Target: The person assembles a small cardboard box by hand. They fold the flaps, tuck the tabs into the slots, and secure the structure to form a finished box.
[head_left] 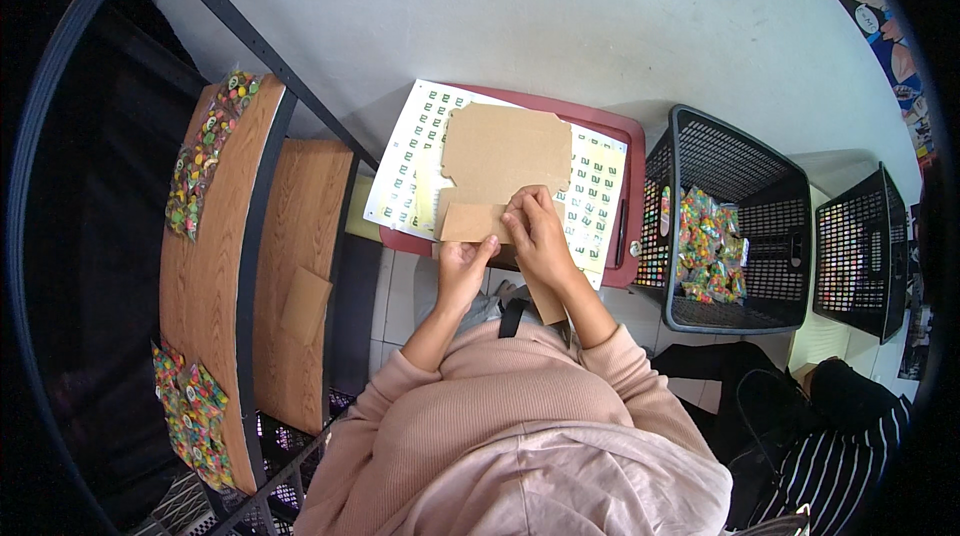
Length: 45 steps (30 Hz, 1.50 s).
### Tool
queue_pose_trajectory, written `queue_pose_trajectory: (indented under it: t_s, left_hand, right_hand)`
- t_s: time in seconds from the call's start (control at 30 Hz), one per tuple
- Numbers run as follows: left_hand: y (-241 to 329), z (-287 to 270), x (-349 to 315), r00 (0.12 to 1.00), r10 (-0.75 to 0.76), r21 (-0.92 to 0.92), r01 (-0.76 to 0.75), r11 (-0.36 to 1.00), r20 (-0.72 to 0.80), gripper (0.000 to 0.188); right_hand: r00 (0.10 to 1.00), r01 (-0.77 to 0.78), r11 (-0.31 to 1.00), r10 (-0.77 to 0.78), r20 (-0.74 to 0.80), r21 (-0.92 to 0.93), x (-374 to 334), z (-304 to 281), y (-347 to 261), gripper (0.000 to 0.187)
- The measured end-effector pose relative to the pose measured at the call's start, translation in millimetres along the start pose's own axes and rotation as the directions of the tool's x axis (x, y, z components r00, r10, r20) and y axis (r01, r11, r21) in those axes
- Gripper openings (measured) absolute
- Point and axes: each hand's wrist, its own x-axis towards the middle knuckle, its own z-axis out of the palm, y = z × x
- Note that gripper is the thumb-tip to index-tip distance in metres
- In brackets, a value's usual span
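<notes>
A brown cardboard box blank [508, 148], partly folded, lies over sheets of printed labels [412, 151] on a dark red table or tray [630, 196]. At its near edge a flap [470, 223] is raised. My left hand [462, 271] pinches the flap's lower edge, thumb on top and the other fingers mostly hidden below. Bent fingers of my right hand [538, 231] press together on the flap's right part. Below my right hand, another strip of the cardboard [545, 302] hangs toward my lap.
On the right stands a black plastic crate [740, 311] with bags of colourful candy [708, 246]; a second crate [862, 256] is beyond it. Wooden shelves [215, 266] at left hold more candy bags [190, 411] and a folded cardboard piece [306, 305]. Another person [830, 446] sits at lower right.
</notes>
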Motion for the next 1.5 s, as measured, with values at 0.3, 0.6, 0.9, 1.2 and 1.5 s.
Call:
queue_pose_trajectory:
  t_s: [0.3,0.6,0.9,1.2,1.5]
  left_hand:
    - [-6.7,0.7,3.8,1.000,-0.008,-0.022,0.007,1.000,-0.010,0.017]
    - [-5.1,-4.9,2.3,0.988,-0.156,-0.101,0.157,0.982,0.018,0.021]
    - [-7.2,-7.3,5.9,0.986,-0.165,-0.142,0.164,0.976,0.005,0.019]
    - [-14.0,-2.4,7.4,0.983,-0.179,-0.193,0.169,0.967,-0.041,0.017]
    - [-12.6,-3.0,14.4,0.989,-0.148,-0.151,0.143,0.978,-0.025,0.018]
  right_hand:
    - [1.000,0.003,1.000,-0.002,-0.023,0.026,-2.5,-2.6,5.8,0.012]
    - [0.996,0.001,0.983,-0.016,0.082,0.185,-6.6,-12.9,26.6,0.025]
    - [0.952,-0.214,0.862,0.289,-0.099,0.460,-8.1,8.9,31.9,0.022]
    - [0.967,-0.184,0.944,0.224,-0.123,0.274,-6.7,10.1,22.6,0.025]
    - [0.996,0.086,0.985,-0.088,-0.004,-0.151,-11.3,-1.2,10.2,0.024]
